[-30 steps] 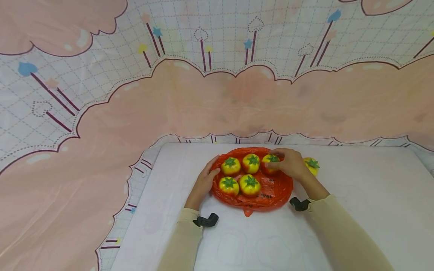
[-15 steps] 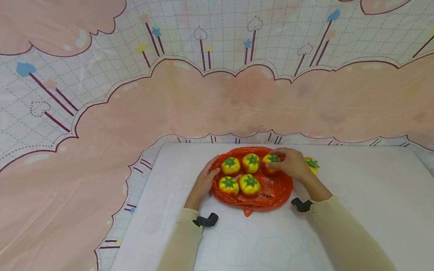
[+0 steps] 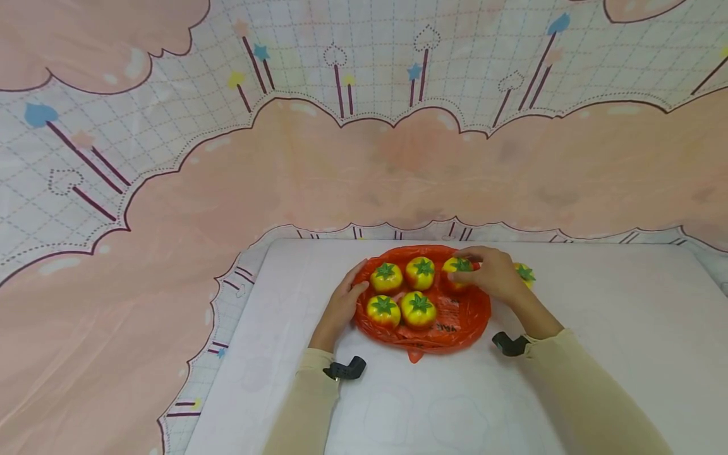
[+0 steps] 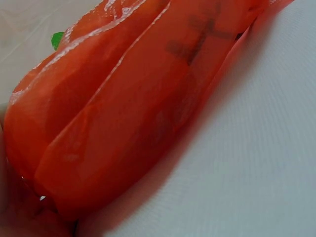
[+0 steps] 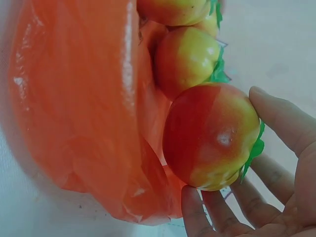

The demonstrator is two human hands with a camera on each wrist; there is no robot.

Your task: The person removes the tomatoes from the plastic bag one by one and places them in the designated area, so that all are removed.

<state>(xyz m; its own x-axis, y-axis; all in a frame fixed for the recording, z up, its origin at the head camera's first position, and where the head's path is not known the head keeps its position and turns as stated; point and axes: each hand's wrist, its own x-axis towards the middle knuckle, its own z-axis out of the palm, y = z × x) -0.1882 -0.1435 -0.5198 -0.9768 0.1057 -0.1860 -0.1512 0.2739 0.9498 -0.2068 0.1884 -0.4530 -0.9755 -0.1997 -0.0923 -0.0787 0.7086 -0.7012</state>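
An orange-red plastic bag (image 3: 449, 328) stands with its mouth wide, holding several yellow-and-red toy tomatoes with green star-shaped leaves. My left hand (image 3: 340, 306) holds the bag's left rim, its thumb at the upper edge; in the left wrist view the bag's side (image 4: 123, 113) covers most of that hand. With thumb and fingertips, my right hand (image 3: 493, 275) grips one toy tomato (image 5: 212, 136) at the bag's back right. In the right wrist view it sits beside the bag's edge, close to another toy tomato (image 5: 185, 61).
Partly hidden behind my right hand, one more toy tomato (image 3: 524, 275) lies on the white table (image 3: 614, 316) outside the bag. A printed pink cloth backdrop (image 3: 341, 170) hangs behind the table.
My right hand and the gripped toy tomato have shifted slightly to the right, hiding more of the one outside. My left hand stays at the bag's rim.
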